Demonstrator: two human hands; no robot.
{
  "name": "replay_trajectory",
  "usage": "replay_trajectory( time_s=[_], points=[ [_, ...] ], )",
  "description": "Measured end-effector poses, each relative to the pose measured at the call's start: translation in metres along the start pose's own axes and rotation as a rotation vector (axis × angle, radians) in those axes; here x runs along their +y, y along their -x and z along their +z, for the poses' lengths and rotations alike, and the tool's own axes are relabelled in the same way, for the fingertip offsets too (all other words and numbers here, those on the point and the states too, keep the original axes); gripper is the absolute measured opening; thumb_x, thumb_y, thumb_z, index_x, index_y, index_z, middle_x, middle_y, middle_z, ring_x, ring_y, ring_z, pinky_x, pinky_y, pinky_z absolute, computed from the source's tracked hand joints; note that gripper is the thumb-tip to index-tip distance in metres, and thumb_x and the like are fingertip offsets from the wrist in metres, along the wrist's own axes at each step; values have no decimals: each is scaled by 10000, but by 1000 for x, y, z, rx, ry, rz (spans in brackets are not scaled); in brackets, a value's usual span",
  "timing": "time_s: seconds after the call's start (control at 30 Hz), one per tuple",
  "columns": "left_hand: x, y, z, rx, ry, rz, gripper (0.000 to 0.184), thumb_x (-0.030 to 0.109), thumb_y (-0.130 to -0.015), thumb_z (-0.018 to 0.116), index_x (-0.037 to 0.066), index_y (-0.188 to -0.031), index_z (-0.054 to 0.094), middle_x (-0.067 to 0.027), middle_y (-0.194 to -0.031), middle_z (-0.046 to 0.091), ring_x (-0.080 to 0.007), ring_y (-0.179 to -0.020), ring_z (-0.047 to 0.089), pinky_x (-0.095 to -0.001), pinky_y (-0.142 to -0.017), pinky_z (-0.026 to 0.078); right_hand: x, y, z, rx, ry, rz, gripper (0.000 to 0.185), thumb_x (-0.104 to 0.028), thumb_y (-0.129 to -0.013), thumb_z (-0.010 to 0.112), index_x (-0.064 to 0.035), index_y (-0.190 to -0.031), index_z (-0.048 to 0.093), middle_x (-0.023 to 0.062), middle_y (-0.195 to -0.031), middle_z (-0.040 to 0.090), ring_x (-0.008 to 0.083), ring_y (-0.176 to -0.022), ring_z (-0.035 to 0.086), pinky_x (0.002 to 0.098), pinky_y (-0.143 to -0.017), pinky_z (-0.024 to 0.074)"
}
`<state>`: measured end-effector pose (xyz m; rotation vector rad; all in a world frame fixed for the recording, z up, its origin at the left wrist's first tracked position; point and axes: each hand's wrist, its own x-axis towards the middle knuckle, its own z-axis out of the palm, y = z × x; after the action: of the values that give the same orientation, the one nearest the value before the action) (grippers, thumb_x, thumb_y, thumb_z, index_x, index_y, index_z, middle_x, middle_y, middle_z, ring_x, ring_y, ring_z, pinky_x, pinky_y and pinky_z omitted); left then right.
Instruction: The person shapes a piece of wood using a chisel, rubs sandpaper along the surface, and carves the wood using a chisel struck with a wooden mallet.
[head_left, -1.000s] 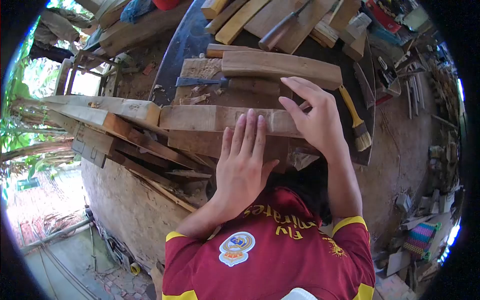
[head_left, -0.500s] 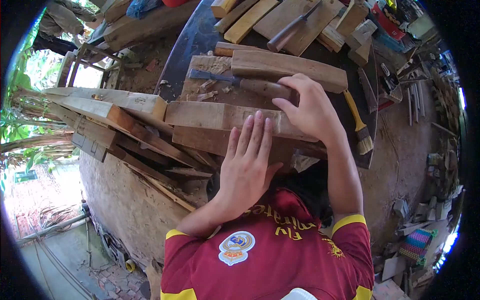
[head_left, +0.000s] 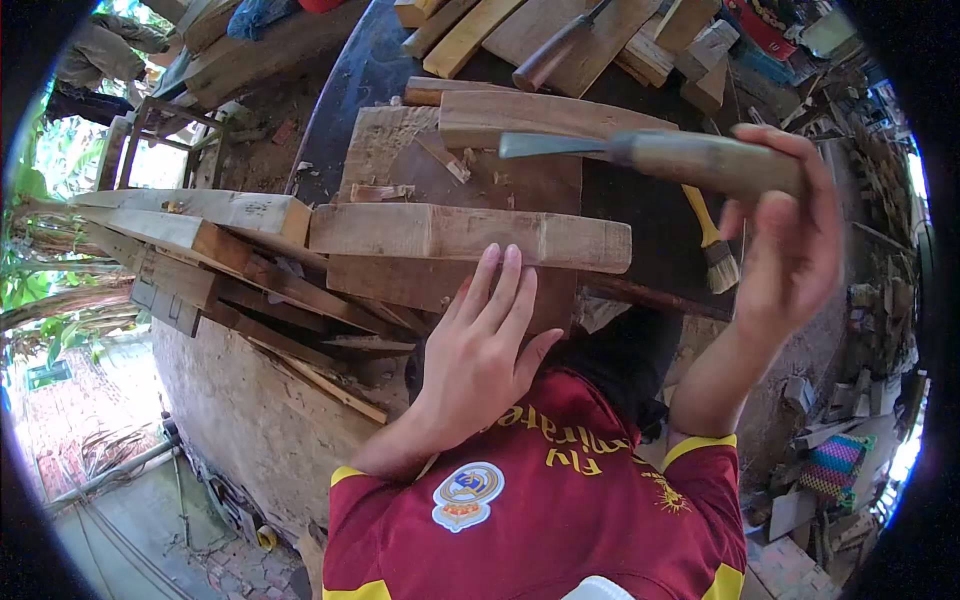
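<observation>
A chisel point(head_left: 700, 160) is raised above the workbench in my right hand point(head_left: 790, 230), which grips the end of its wooden handle. Its steel blade points left, over a curved wood block point(head_left: 560, 112). My left hand point(head_left: 480, 330) has its fingers stretched out, the tips touching the near edge of a long wood piece point(head_left: 480, 235). That piece lies across a flat board point(head_left: 375, 155) and has pencil-like lines across its face. A few wood shavings point(head_left: 445, 158) are scattered on the board behind it.
A yellow-handled brush point(head_left: 715, 250) lies at the bench's right. Another chisel point(head_left: 555, 50) rests on boards at the back. Several long wood pieces point(head_left: 240, 215) are stacked at left. A woven multicoloured item point(head_left: 838, 470) sits on the floor at right.
My right hand has lifted the chisel off the board and carried it up and to the right. My left hand has shifted slightly down, its fingertips now at the wood piece's near edge.
</observation>
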<state>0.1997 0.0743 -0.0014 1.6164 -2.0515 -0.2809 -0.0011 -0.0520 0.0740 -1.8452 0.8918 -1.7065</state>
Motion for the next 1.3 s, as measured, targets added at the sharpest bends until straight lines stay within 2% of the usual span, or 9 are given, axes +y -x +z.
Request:
replay_trajectory(
  time_s=[0.17,0.3,0.47,0.7,0.83,0.93,1.03,1.13,1.3],
  points=[
    [-1,2,2,32,4,-2,428,292,-837,741,-36,-1102,664,-226,-1410,500,-382,-1319,477,-430,-956,491,-9,-8,-29,-40,97,-35,583,-432,-936,623,87,-1195,562,176,-1065,660,103,-669,540,201,-531,398],
    [-2,0,4,47,11,0,394,291,-833,745,-35,-1045,683,-228,-1395,514,-380,-1314,484,-427,-944,496,-17,-12,-26,-88,115,-26,576,-429,-923,639,85,-1178,584,162,-1030,668,94,-674,538,197,-531,392],
    [-1,0,3,38,22,-13,365,281,-823,756,-32,-1002,695,-231,-1392,517,-380,-1314,486,-420,-946,497,-25,-16,-32,-249,234,-44,528,-363,-1008,515,101,-1260,521,194,-1108,629,93,-740,553,184,-563,402],
    [-6,-3,-6,29,62,-23,319,247,-820,761,-26,-974,703,-219,-1320,580,-356,-1260,544,-408,-952,504,-44,-22,-5,-185,286,-85,473,-327,-954,606,92,-1176,606,159,-1001,674,68,-649,511,176,-549,375],
    [-13,-13,-17,48,105,28,301,248,-843,727,-20,-969,675,-213,-1227,632,-336,-1168,608,-405,-855,530,-56,-21,8,-161,305,-105,451,-305,-923,651,80,-1158,631,137,-981,681,102,-741,573,206,-642,440],
    [-11,-27,-36,-24,194,-54,319,234,-827,761,-38,-980,696,-207,-1216,646,-345,-1147,624,-402,-908,528,-54,-26,8,-195,281,-210,444,-281,-896,699,72,-1159,638,116,-974,682,160,-881,638,262,-785,501],
    [-18,-60,-37,130,171,35,418,268,-767,819,-35,-1014,672,-199,-1109,681,-327,-1058,666,-370,-884,533,-64,-36,5,-314,346,-273,416,-229,-858,741,62,-1140,645,112,-957,684,166,-884,647,267,-774,514],
    [2,-99,-60,75,411,212,452,222,-782,798,-36,-1112,629,-171,-1090,692,-288,-1041,677,-367,-880,527,-68,-48,9,-408,365,-294,378,-203,-851,747,35,-1129,653,104,-942,685,152,-833,647,259,-726,515],
    [12,-133,-34,95,1150,325,319,32,-782,753,-26,-1077,645,-16,-967,674,-55,-885,597,-242,-769,506,-63,-63,18,-479,224,-430,393,-172,-870,720,66,-1154,589,125,-897,652,210,-783,643,322,-681,526]
  ],
)
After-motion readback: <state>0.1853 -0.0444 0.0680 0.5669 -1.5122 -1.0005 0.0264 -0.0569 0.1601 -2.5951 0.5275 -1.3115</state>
